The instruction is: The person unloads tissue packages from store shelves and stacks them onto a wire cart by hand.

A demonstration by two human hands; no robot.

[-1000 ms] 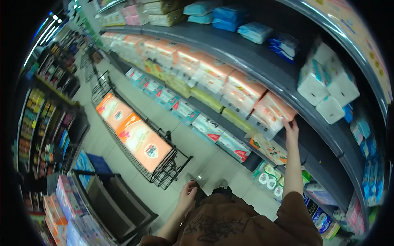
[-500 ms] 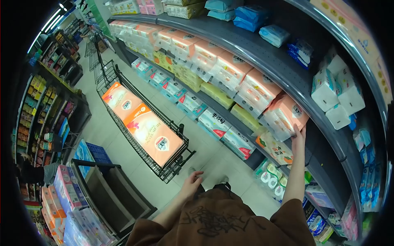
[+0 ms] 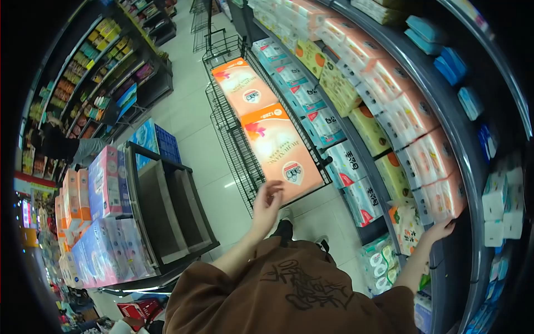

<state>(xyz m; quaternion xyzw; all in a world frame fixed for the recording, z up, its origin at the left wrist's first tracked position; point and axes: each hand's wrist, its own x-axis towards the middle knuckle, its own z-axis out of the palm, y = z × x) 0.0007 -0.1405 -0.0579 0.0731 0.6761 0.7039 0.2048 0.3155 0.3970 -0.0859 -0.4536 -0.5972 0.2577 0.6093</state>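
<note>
My left hand (image 3: pixel 268 205) hovers at the near end of the shopping cart (image 3: pixel 222 146), its fingers loosely curled and apart with nothing in them. It overlaps the lower corner of a peach and orange tissue pack (image 3: pixel 272 147). A second pack of that kind, a tissue pack (image 3: pixel 243 89), lies beyond it in the cart. On the shelf to the right, my right hand (image 3: pixel 439 231) touches the near end of a peach tissue pack (image 3: pixel 442 197), which closes a long row. Its fingers look extended against the wrapper rather than wrapped round it; part of them is hard to make out.
Lower shelves hold white and teal tissue packs (image 3: pixel 345 161) and yellow-green packs (image 3: pixel 367 131). At left stand a dark display rack (image 3: pixel 167 211) and stacked purple packs (image 3: pixel 108 183). Another person (image 3: pixel 61 139) is at the far-left shelves. A curved shelf edge (image 3: pixel 428 72) runs above the row.
The view has turned right, so the cart and shelf appear shifted. My left hand has come up close to the cart's near end. My right hand stays at the row's end pack.
</note>
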